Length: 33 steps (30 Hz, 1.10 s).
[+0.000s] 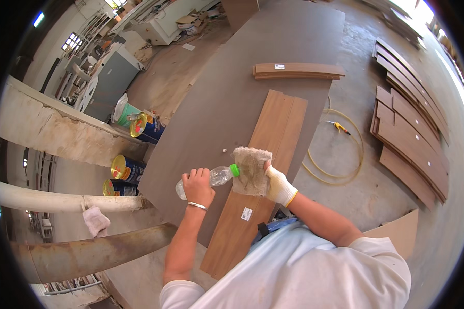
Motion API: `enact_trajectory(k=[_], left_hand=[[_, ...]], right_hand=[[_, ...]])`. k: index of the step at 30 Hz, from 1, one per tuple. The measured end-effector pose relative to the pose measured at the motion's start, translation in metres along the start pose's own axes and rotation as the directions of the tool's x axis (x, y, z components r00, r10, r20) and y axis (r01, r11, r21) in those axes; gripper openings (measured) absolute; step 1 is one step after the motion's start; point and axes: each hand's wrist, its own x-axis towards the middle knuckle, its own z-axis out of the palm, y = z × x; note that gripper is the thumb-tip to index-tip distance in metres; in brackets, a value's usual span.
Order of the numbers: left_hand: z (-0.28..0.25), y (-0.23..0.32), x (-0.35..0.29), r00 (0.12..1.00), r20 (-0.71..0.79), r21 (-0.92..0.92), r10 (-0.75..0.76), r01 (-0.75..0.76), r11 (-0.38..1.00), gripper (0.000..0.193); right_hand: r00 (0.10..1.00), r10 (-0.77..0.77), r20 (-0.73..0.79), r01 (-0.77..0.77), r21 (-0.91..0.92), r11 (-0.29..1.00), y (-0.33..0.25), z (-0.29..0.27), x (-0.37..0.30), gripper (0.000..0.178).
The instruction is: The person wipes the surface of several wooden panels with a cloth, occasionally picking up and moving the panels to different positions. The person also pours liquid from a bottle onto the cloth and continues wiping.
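My bare left hand [198, 186] is wrapped round a clear plastic bottle [220, 176], which lies nearly level with its green cap [234, 170] pointing right. The cap meets the left edge of a fuzzy beige cloth pad [251, 172]. My right hand [279, 186], in a white knitted glove, grips that pad by its right side. Below both hands, a long brown wood-grain board [278, 123] lies on the large grey-brown table [206, 103]. A white label [247, 213] is stuck on the board near my body. The glove hides part of the board.
Across the table's far part lies a short stack of brown boards [299, 71]. A yellow hose [340, 183] with an air gun [340, 127] coils on the floor at right, near stacked panels [412, 134]. Paint cans [126, 170] and pipes [72, 198] stand at left.
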Motion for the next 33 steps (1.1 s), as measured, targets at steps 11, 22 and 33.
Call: enact_trajectory(k=[11,22,33], left_hand=[[0.183,-0.022,-0.034,0.778,0.163,-0.718,-0.606,0.515,0.469,0.058],[0.272,-0.016,-0.067,0.373,0.236,-0.782,-0.897,0.622,0.053,0.068],[0.285,0.167,-0.070,0.471,0.313,-0.102,-0.825,0.880,0.464,0.070]], right_hand=[[0.972,0.031,-0.232,-0.001,0.129,0.992,0.011,-0.043,-0.011,0.065],[0.606,-0.406,-0.685,0.427,-0.150,0.892,-0.128,-0.165,-0.089,0.055],[0.939,0.175,0.295,0.336,-0.691,-0.640,-0.079,-0.187,0.037,0.060]])
